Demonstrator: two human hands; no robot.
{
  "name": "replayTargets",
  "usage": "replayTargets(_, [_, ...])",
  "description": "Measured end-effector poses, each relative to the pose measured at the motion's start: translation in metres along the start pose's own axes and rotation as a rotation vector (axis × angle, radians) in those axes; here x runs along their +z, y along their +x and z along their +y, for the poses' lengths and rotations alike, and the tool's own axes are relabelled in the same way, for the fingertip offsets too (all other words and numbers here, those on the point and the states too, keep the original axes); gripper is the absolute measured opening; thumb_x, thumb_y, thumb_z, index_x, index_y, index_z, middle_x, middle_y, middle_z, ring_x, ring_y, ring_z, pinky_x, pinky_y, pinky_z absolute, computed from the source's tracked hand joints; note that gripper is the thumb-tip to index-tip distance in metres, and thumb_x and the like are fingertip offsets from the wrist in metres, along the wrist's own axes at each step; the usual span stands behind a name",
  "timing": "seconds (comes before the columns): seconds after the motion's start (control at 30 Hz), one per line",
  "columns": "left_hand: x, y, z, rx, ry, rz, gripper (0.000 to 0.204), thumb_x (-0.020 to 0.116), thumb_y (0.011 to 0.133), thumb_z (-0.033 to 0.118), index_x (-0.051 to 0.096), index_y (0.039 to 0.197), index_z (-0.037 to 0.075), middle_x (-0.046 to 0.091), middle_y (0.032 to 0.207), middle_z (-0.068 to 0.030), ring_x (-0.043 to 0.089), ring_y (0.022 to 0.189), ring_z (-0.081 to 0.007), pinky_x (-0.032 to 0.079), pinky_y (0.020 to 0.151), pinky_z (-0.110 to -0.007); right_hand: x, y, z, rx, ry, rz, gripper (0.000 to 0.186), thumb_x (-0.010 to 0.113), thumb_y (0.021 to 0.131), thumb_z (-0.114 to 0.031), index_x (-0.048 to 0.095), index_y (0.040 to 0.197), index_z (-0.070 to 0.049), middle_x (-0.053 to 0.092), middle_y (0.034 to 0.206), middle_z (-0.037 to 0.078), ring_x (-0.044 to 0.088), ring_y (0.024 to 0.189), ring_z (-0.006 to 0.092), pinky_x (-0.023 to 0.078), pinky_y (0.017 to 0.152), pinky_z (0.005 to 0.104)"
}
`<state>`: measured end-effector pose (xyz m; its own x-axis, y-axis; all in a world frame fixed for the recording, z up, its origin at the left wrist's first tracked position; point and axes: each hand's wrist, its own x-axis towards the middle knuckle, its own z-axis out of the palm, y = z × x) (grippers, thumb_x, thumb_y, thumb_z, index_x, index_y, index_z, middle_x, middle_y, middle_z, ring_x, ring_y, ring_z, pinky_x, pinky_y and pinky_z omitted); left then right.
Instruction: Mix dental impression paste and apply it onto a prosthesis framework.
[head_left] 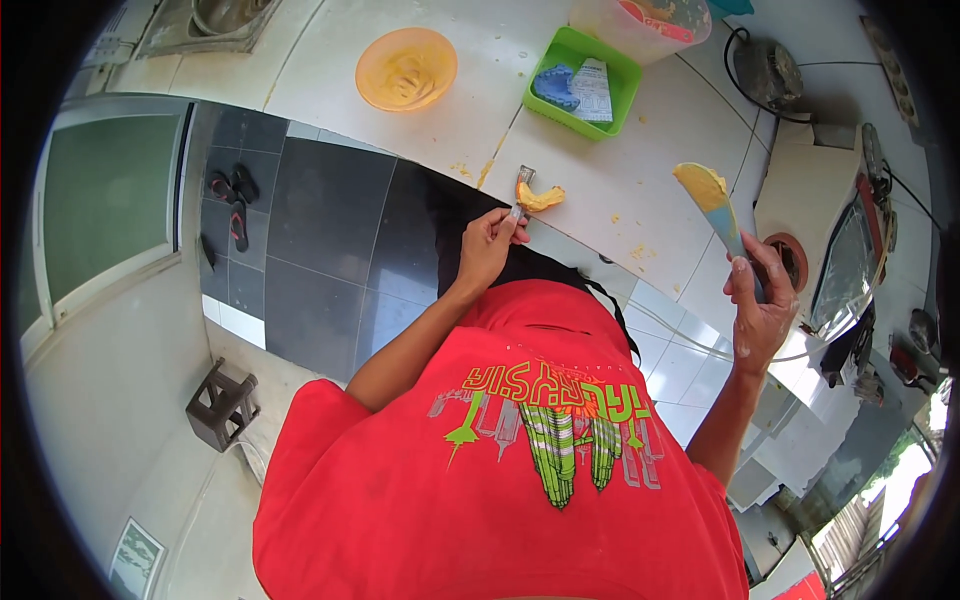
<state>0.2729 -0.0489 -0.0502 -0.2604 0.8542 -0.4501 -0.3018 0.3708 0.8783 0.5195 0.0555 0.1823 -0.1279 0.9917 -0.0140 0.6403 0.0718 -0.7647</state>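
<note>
My left hand (488, 248) pinches the handle of a small metal dental impression tray (524, 176) at the counter's front edge. A curved lump of yellow-orange paste (541, 199) sits on the tray. Raised to the right, my right hand (764, 305) is closed round the handle of a blue-grey mixing spatula (722, 220), its blade pointing up and coated with the same paste. An orange bowl (367, 75) with paste smeared inside stands farther back on the counter.
A green basket (562, 119) holds a blue moulded piece (556, 88) and a printed paper (594, 90). Behind it stands a pinkish translucent tub (640, 45). Paste crumbs dot the white counter (480, 110). A brown stool (222, 405) and sandals (238, 222) are on the floor.
</note>
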Motion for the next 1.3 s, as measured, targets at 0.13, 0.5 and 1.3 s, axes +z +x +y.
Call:
replayTargets(0.13, [-0.001, 0.009, -0.005, -0.031, 0.009, -0.01, 0.023, 0.049, 0.096, 0.012, 0.063, 0.094, -0.006, 0.067, 0.076, -0.0083, 0.063, 0.071, -0.0104, 0.05, 0.069, -0.023, 0.006, -0.002, -0.001, 0.052, 0.101, -0.015, 0.026, 0.065, 0.088, -0.012, 0.066, 0.113, -0.004, 0.062, 0.084, 0.004, 0.053, 0.061, 0.007, 0.042, 0.055, 0.0196])
replayTargets(0.5, [-0.02, -0.041, 0.136, 0.161, 1.036, -0.633, 0.035, 0.061, 0.084, 0.034, 0.06, 0.105, 0.006, 0.066, 0.09, -0.0182, 0.065, 0.086, -0.0357, 0.051, 0.074, -0.046, 0.034, -0.013, 0.012, 0.128, 0.351, -0.087, 0.031, 0.059, 0.088, -0.012, 0.057, 0.117, -0.001, 0.052, 0.082, 0.002, 0.047, 0.063, 0.0072, 0.038, 0.052, 0.0199])
replayTargets(1.3, [0.107, -0.079, 0.221, 1.162, 1.141, -1.189, 0.014, 0.064, 0.076, 0.022, 0.064, 0.07, 0.009, 0.062, 0.072, -0.0038, 0.06, 0.064, -0.0228, 0.049, 0.062, -0.042, 0.146, -0.051, 0.04, 0.491, 0.614, -0.43, 0.036, 0.061, 0.089, -0.018, 0.05, 0.121, -0.008, 0.052, 0.076, 0.001, 0.042, 0.054, 0.0058, 0.035, 0.047, 0.0195])
